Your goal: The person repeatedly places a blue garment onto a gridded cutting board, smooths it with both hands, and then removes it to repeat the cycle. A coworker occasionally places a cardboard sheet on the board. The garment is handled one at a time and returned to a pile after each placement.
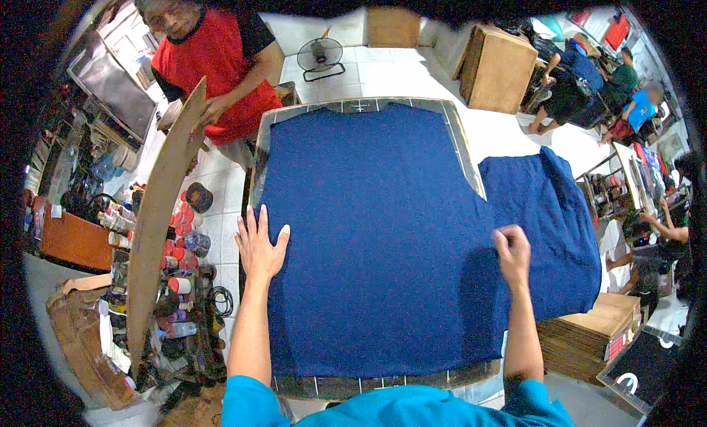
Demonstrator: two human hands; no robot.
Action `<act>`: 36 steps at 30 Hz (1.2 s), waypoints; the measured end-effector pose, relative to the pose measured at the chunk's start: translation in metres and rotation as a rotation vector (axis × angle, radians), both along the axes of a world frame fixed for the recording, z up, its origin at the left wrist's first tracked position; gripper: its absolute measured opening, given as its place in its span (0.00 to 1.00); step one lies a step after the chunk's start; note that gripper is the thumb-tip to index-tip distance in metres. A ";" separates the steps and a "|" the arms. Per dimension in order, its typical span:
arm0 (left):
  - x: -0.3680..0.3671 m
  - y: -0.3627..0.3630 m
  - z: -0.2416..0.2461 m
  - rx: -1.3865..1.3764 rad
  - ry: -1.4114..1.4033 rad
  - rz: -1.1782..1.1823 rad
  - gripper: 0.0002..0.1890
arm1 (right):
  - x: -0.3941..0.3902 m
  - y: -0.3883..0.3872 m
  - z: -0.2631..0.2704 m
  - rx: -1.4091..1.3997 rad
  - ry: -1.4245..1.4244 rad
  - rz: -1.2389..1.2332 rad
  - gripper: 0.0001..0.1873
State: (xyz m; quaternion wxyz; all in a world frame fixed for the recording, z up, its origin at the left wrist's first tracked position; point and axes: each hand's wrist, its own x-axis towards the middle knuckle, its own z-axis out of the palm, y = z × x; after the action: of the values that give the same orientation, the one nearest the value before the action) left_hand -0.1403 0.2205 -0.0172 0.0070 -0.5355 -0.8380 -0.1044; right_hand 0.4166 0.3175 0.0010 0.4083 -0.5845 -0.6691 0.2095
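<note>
A dark blue garment piece [370, 234] lies spread flat over a board with white ruled marks [345, 384], which shows past the cloth at the top and bottom. My left hand [261, 247] rests at its left edge, palm down with fingers apart and nothing held. On the opposite side, my right hand [512, 253] is curled over the garment's right edge, slightly blurred. Whether cloth is pinched in those fingers is hidden. More dark blue fabric [552, 234], crumpled and draped, lies just beyond my right hand.
A person in a red shirt [221, 79] stands at the upper left, holding a long curved-looking board [165, 222]. Jars with red lids [182, 222] crowd the left. A floor fan [320, 56], cardboard stacks [500, 68] and brown sheets [591, 333] stand around; several people are at right.
</note>
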 end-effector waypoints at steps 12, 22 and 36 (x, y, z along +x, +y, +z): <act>0.006 0.003 -0.006 -0.087 0.146 0.058 0.42 | 0.192 -0.177 -0.037 -0.488 -0.625 -0.229 0.10; 0.006 0.001 -0.005 0.015 0.063 0.030 0.41 | -0.139 -0.023 0.017 0.107 -0.658 0.857 0.43; 0.007 0.005 -0.001 0.098 -0.039 0.052 0.39 | -0.313 0.244 -0.027 0.248 -0.767 0.600 0.43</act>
State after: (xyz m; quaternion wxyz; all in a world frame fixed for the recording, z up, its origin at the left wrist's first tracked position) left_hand -0.1329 0.2251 -0.0179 0.0194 -0.5102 -0.8456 -0.1555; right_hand 0.1031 0.5613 -0.0264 0.1210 -0.3485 -0.9294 0.0065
